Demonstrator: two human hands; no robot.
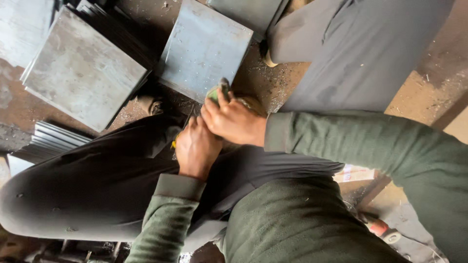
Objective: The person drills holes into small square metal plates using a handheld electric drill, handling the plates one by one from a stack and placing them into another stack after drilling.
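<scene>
My right hand (233,121) is closed around a small green tool (214,92) with a dark tip, held at the near edge of a square grey metal plate (204,46) lying on the floor. My left hand (196,146) sits right behind it, touching it, fingers curled around the lower part of the same tool. A bit of yellow (173,144) shows beside the left hand. Most of the tool is hidden under both hands. Both arms wear green sleeves, and my knee in black trousers (97,185) lies under them.
A stack of square metal plates (83,73) lies at upper left, with a lower pile of thin plates (53,139) at the left edge. Another person in grey clothing (356,48) crouches at upper right, a foot (268,58) by the plate. A red-and-white tool (385,231) lies at lower right.
</scene>
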